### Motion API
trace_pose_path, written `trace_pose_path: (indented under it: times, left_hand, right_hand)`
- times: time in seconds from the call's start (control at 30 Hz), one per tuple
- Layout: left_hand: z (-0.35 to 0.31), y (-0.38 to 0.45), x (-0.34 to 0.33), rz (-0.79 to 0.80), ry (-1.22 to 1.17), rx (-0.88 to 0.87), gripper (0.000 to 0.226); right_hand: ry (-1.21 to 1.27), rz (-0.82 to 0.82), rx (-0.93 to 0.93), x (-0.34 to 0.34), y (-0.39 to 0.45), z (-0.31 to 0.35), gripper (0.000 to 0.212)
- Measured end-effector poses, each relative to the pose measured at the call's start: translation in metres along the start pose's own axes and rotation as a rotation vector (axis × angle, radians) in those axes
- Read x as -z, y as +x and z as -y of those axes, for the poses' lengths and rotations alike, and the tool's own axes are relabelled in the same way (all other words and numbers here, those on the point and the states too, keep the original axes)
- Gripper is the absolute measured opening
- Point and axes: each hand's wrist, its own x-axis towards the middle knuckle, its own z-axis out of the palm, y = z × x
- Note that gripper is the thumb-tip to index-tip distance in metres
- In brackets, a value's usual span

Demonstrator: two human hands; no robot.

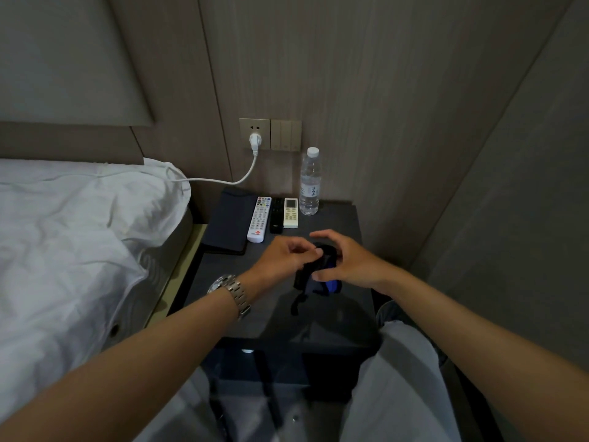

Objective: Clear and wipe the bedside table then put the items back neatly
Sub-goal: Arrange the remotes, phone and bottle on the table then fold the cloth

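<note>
Over the dark bedside table (229, 282), my left hand (280, 260) and my right hand (347, 263) both hold a small black and blue bundle with a dangling black strap (322, 275); what the bundle is I cannot tell. My left fingers pinch its top, and my right fingers curl round its right side. At the back of the table lie a dark notebook (228, 221), a white remote (259, 218), a black remote (276, 216) and a small cream remote (291, 213) side by side. A clear water bottle (309, 183) stands upright behind them.
A bed with white bedding (79, 234) lies to the left. A white plug and cable (255, 145) run from the wall socket towards the bed. Wall panels close in behind and to the right. My knees in light trousers (398, 378) are in front of the table.
</note>
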Motion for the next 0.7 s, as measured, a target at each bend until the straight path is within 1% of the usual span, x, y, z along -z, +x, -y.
trace_pose_path:
  times: [0.1,0.17,0.23,0.3,0.37,0.47,0.53,0.63,0.7]
  left_hand:
    - [0.005,0.004,0.003,-0.060,0.068,-0.051,0.010]
    - [0.007,0.003,0.006,-0.104,0.075,-0.058,0.011]
    - [0.009,0.002,0.011,-0.110,0.129,-0.046,0.014]
    - [0.012,0.001,0.017,-0.096,0.217,-0.037,0.019]
    - [0.013,-0.003,0.023,-0.098,0.302,-0.069,0.020]
    - [0.015,-0.011,0.033,-0.026,0.396,-0.191,0.016]
    - [0.015,-0.015,0.041,0.028,0.441,-0.246,0.012]
    - [0.009,-0.017,0.052,0.090,0.482,-0.275,0.022]
    - [0.008,-0.016,0.059,0.136,0.519,-0.261,0.026]
  right_hand:
    - [0.021,0.000,-0.037,0.000,0.002,-0.005,0.076]
    - [0.011,-0.030,-0.078,0.003,0.004,-0.009,0.068]
    - [-0.040,-0.072,-0.090,0.008,0.005,-0.012,0.051]
    - [-0.093,-0.109,-0.092,0.014,0.004,-0.012,0.028]
    - [-0.111,-0.123,-0.096,0.020,0.002,-0.011,0.014]
    - [-0.120,-0.110,-0.100,0.033,0.000,-0.010,0.010]
    - [-0.132,-0.104,-0.090,0.040,-0.001,-0.009,0.011]
    - [-0.186,-0.110,-0.063,0.046,0.000,-0.011,0.014]
    - [-0.249,-0.111,-0.040,0.048,0.001,-0.011,0.012]
